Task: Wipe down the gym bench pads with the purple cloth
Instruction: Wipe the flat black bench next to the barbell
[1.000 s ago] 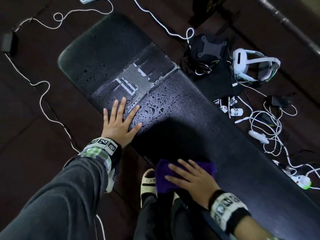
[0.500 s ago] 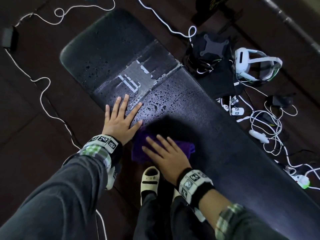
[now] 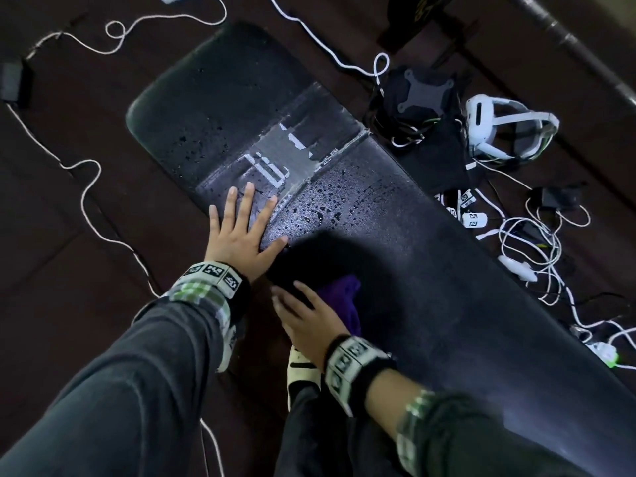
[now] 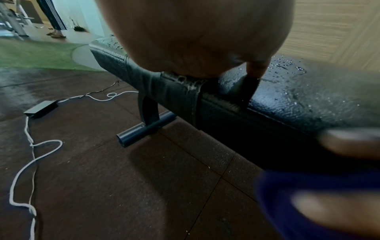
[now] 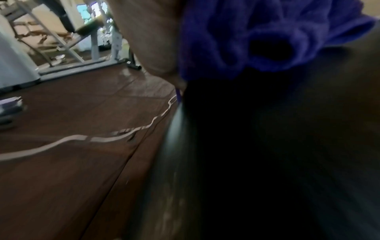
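The black gym bench pad [image 3: 447,270] runs from upper left to lower right, with water drops near the taped seam [image 3: 275,163]. My left hand [image 3: 241,235] lies flat on the pad beside the seam, fingers spread. Just right of it, at the pad's near edge, my right hand [image 3: 309,321] presses the bunched purple cloth [image 3: 344,294] with its fingers laid out over it. In the right wrist view the cloth [image 5: 246,32] is crumpled under the palm. The left wrist view shows the wet pad [image 4: 308,97] and the blurred cloth [image 4: 287,194].
A white headset [image 3: 509,132], a black device [image 3: 426,91] and tangled white cables [image 3: 537,242] lie on the floor beyond the bench. A white cable [image 3: 86,187] and a power adapter [image 3: 12,80] lie to the left. My sandalled foot [image 3: 303,370] stands by the bench's near edge.
My right hand slid the cloth left along the pad toward my left hand, and the cloth is now bunched at the near edge. My left hand stayed put.
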Demonstrator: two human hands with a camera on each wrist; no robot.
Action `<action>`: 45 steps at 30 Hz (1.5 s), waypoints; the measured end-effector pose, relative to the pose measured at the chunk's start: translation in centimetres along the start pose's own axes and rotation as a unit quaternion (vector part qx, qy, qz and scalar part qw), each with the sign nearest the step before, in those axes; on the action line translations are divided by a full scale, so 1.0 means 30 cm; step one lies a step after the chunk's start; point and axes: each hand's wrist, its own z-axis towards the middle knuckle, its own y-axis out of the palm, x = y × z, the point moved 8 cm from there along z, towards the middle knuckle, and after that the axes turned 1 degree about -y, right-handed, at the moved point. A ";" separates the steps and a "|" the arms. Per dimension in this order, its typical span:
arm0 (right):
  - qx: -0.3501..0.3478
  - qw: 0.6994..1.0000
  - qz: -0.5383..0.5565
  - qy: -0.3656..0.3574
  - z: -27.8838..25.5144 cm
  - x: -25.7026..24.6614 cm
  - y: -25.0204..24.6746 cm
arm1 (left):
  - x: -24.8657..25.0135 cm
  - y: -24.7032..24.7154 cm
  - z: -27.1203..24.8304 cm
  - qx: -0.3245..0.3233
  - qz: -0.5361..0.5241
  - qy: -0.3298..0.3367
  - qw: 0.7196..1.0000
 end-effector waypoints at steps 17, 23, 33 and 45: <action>-0.049 0.998 -0.027 -0.040 -0.264 -0.029 0.116 | -0.003 0.006 -0.006 0.017 -0.024 0.008 1.000; 0.119 0.992 0.045 -0.009 -0.005 0.046 -0.069 | -0.003 0.006 -0.003 0.028 -0.021 0.019 0.999; 0.121 0.961 0.204 0.139 -0.297 0.168 -0.032 | -0.010 0.012 0.000 -0.023 -0.008 -0.013 1.000; 0.189 0.829 0.276 0.449 -0.496 0.435 -0.023 | -0.007 0.010 0.004 -0.057 -0.019 -0.024 0.998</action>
